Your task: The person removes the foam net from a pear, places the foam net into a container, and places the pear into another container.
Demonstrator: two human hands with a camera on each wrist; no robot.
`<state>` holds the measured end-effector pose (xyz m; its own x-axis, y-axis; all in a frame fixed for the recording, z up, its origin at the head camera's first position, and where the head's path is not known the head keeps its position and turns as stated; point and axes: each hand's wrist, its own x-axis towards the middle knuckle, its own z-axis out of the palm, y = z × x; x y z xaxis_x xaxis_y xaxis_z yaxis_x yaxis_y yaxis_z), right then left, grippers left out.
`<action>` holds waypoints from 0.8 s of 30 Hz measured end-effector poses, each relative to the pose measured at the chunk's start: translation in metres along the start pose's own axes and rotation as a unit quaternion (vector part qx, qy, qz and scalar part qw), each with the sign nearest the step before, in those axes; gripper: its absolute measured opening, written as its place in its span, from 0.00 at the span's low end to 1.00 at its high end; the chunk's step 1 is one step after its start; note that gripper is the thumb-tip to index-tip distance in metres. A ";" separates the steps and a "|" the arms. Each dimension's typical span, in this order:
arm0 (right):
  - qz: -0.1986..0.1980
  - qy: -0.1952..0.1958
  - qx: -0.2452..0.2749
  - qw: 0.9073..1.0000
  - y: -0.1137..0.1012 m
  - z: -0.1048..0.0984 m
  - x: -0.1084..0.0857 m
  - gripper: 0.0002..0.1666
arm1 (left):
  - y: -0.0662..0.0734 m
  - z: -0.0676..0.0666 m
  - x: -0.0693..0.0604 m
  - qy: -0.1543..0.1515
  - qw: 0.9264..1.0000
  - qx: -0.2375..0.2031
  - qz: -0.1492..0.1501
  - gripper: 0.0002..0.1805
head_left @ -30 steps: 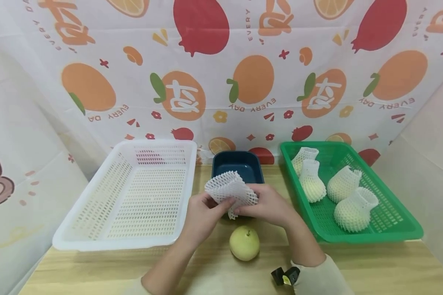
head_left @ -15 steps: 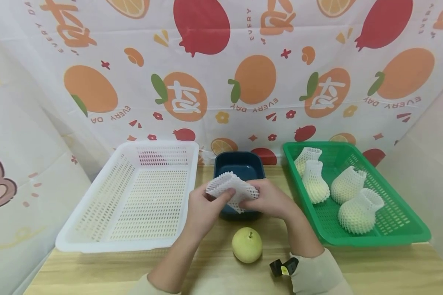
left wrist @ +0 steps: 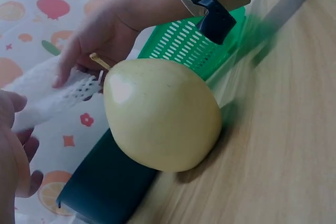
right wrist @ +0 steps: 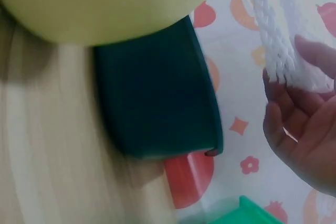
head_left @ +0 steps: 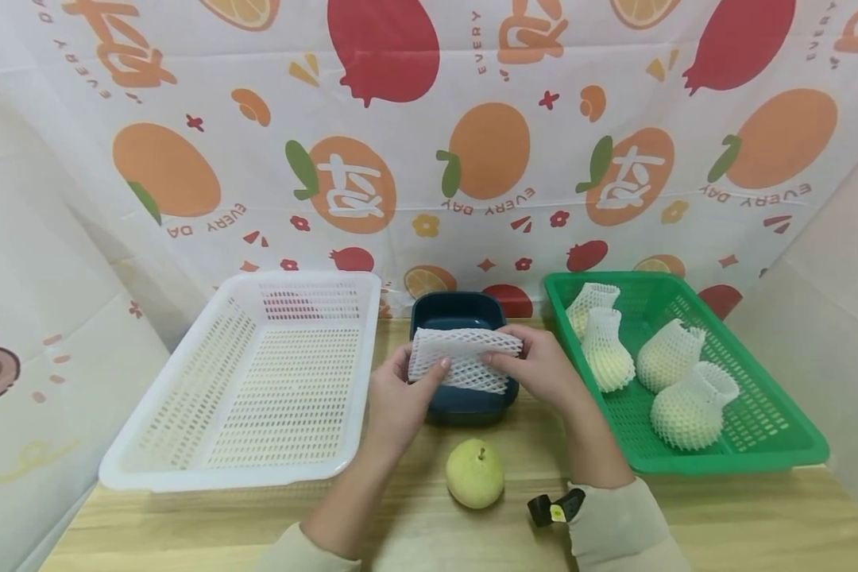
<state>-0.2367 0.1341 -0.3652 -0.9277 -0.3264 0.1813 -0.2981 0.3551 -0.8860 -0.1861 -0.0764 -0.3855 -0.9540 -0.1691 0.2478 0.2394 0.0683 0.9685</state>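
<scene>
A white foam fruit net (head_left: 465, 359) is stretched flat between both hands, over the front of the dark blue bin (head_left: 465, 409). My left hand (head_left: 403, 397) pinches its left end, thumb on the near side. The right hand (head_left: 543, 369) pinches the opposite end in the same way. On the table just in front of the bin sits a bare yellow-green pear (head_left: 475, 473), stem up, touched by neither hand. It looms large in the left wrist view, where the net (left wrist: 47, 93) shows behind it. In the right wrist view the fingers curl round the net's end (right wrist: 289, 35).
A white plastic basket (head_left: 361, 381) stands to the left. To the right, a green basket (head_left: 772, 461) contains several pears in foam nets (head_left: 693, 405). A fruit-print cloth (head_left: 429, 159) hangs behind. A black wrist camera (head_left: 554, 508) is on the right sleeve.
The net was bunched and tilted with its mouth toward the upper left; now it lies flat and level between the hands. The right hand has moved slightly right and up. The pear stays put.
</scene>
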 end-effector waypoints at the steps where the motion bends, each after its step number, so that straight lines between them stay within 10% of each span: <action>1: 0.002 0.007 -0.008 1.000 0.001 0.000 0.001 0.14 | 0.000 0.000 0.000 0.007 1.000 0.008 0.005 0.24; 8: 0.020 0.015 -0.114 0.993 0.014 0.006 0.008 0.10 | -0.007 -0.001 0.000 0.026 0.979 0.161 0.121 0.32; 19: 0.041 -0.045 -0.198 0.978 0.026 0.025 0.017 0.06 | -0.023 0.002 0.000 -0.067 0.859 0.408 0.301 0.18; 24: 0.037 -0.053 -0.237 0.969 0.031 0.031 0.021 0.05 | -0.026 0.002 -0.003 -0.102 0.827 0.460 0.305 0.12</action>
<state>-0.2589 0.1113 -0.4024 -0.9295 -0.3642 0.0579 -0.3250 0.7348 -0.5954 -0.1902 -0.0756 -0.4114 -0.7389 0.3368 0.5836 0.5391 0.8151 0.2120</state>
